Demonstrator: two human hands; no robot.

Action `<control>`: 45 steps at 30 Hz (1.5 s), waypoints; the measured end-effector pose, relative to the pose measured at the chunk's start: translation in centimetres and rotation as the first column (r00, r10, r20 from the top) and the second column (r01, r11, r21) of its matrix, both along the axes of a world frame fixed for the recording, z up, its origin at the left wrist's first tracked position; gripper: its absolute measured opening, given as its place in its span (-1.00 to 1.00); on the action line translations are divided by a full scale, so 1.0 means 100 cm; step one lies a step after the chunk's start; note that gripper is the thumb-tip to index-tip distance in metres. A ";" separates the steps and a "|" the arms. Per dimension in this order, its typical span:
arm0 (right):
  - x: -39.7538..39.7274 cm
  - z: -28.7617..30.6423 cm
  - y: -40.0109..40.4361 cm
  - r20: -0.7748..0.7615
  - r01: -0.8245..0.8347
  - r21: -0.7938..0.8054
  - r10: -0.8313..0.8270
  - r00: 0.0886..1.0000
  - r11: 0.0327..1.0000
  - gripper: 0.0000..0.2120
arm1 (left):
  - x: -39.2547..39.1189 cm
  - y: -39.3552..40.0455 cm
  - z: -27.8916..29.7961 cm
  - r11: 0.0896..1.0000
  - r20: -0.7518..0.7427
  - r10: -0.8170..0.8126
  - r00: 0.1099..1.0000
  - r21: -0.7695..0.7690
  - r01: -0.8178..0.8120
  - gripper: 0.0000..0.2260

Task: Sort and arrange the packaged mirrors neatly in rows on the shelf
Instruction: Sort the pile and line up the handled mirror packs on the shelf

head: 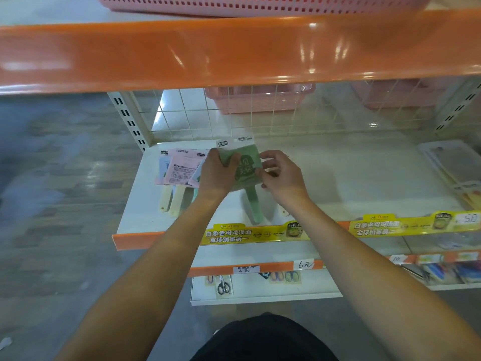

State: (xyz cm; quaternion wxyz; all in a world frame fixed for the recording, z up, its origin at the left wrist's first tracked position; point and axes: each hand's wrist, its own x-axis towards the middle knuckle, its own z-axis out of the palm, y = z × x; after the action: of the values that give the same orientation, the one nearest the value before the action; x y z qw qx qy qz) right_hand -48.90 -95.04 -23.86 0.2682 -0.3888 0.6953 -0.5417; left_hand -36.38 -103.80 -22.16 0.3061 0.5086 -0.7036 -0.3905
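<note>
White shelf [325, 178] boards are carrying a fanned pile of pink packaged mirrors [179, 166] at the left. You are gripping a green packaged mirror [246, 168] with both hands, left hand [217, 169] and right hand [279, 171] pinching opposite edges, likely squaring it for a row.

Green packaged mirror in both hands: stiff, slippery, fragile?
The green mirror probably stays stiff: its handle sticks straight out below the left hand and right hand. Its clear wrapper looks glossy, so likely slippery. Being a mirror, probably fragile.

"6元" on price tag [305, 264]
</note>
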 end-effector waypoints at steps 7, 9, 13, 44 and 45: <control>-0.003 -0.002 0.002 0.026 0.073 0.008 -0.073 0.997 0.997 -0.77 | 0.003 0.000 -0.004 0.998 0.072 -0.042 0.997 -0.049 0.046 -0.70; -0.004 -0.004 0.002 -0.027 0.091 0.026 -0.090 0.996 0.996 -0.77 | 0.004 -0.001 -0.004 0.996 0.055 -0.060 0.997 -0.067 0.064 -0.76; -0.001 -0.004 0.001 -0.178 0.075 0.063 -0.062 0.982 0.995 -0.66 | 0.003 -0.005 -0.007 0.995 0.024 -0.059 0.998 -0.084 0.061 -0.80; 0.023 -0.025 -0.007 -0.634 0.187 0.178 -0.033 0.772 0.966 -0.18 | -0.001 -0.005 -0.014 0.953 0.221 -0.125 0.967 -0.245 0.179 -0.70; 0.024 -0.025 -0.008 -0.630 0.195 0.179 -0.040 0.776 0.964 -0.18 | 0.001 -0.005 -0.015 0.942 0.270 -0.122 0.955 -0.271 0.197 -0.66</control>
State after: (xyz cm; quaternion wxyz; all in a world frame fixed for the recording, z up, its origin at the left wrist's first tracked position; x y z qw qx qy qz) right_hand -46.51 -95.81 -26.31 0.0336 -0.4663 0.8265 -0.3136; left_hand -36.26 -104.29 -23.66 0.2546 0.4431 -0.8260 -0.2379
